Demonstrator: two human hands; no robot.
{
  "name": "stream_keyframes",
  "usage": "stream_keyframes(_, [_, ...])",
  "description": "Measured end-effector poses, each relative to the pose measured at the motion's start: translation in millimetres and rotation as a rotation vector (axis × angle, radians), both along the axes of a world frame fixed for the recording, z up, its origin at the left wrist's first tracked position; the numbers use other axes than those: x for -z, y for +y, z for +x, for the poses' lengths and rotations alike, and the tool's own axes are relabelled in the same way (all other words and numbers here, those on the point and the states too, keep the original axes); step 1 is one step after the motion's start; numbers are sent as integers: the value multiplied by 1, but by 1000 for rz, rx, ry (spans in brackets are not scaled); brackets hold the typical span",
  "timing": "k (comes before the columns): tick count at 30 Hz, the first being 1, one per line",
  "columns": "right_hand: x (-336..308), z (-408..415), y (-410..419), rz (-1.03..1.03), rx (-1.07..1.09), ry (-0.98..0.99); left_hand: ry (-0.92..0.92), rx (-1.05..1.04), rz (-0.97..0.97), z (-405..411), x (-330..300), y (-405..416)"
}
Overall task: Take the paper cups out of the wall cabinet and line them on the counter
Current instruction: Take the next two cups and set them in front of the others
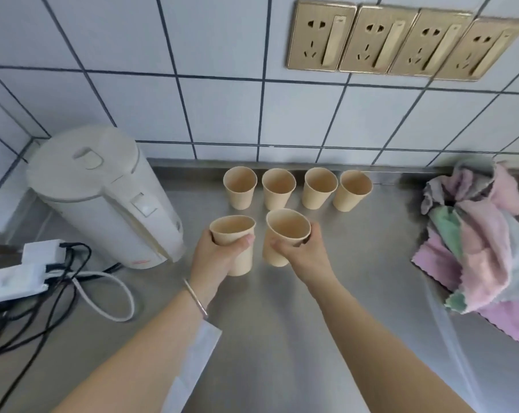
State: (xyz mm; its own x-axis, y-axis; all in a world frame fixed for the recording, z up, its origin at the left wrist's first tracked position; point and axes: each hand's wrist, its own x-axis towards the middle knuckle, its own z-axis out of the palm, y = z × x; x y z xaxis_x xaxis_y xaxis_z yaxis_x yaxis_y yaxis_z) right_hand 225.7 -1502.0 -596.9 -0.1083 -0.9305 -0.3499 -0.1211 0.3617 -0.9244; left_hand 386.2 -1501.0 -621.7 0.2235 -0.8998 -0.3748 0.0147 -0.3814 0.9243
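Several tan paper cups (297, 189) stand upright in a row on the steel counter (282, 323), close to the tiled wall. In front of that row, my left hand (215, 257) grips another tan paper cup (233, 231) around its side. My right hand (302, 248) grips a second paper cup (288, 226), which tilts a little to the left. Both held cups are empty and open side up. The wall cabinet is out of view.
A white electric kettle (103, 195) stands at the left, with a power strip (17, 278) and tangled cables (58, 293) in front of it. Pink, grey and green cloths (478, 242) lie heaped at the right. Gold wall sockets (401, 43) sit above.
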Motion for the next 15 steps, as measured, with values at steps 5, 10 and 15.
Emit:
stream_keyframes(5, [30,2,-41,-15,15,122,-157,-81,-71,-7,28,-44])
stream_keyframes(10, [43,7,-58,-34,18,251,-236,-109,-137,-9,49,-57])
stream_keyframes(15, [50,10,-63,-7,54,256,-284,-134,-152,-10,60,-61])
